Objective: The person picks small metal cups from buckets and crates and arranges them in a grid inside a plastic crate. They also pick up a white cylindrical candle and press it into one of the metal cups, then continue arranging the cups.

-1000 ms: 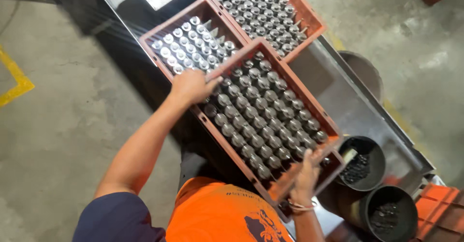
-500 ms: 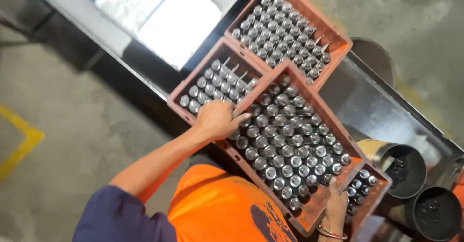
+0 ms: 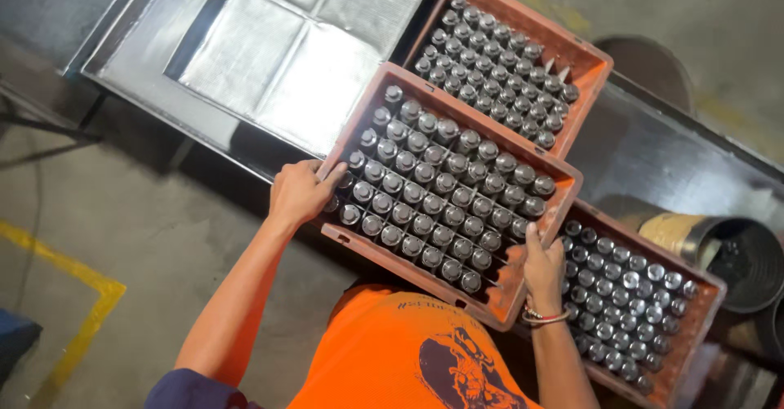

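I grip an orange-brown plastic crate (image 3: 406, 265) packed with several upright grey metal cylinders (image 3: 445, 184). My left hand (image 3: 300, 192) clasps its left rim, fingers curled over the edge. My right hand (image 3: 542, 267), with a bracelet at the wrist, grips the crate's near right corner. The crate sits tilted, overlapping a second full crate (image 3: 704, 298) at the lower right. A third full crate (image 3: 590, 60) lies just beyond it, rim against rim.
A dark metal bench (image 3: 122, 58) with a silvery liner sheet (image 3: 286, 50) spreads to the upper left. A black bucket (image 3: 747, 258) stands at the right. Below lies concrete floor with a yellow line (image 3: 82, 327). My orange shirt (image 3: 392, 352) fills the bottom.
The held crate has shifted left and away, uncovering the full crate beneath it at the right. Both hands kept their grip. The view swung toward the lined bench.
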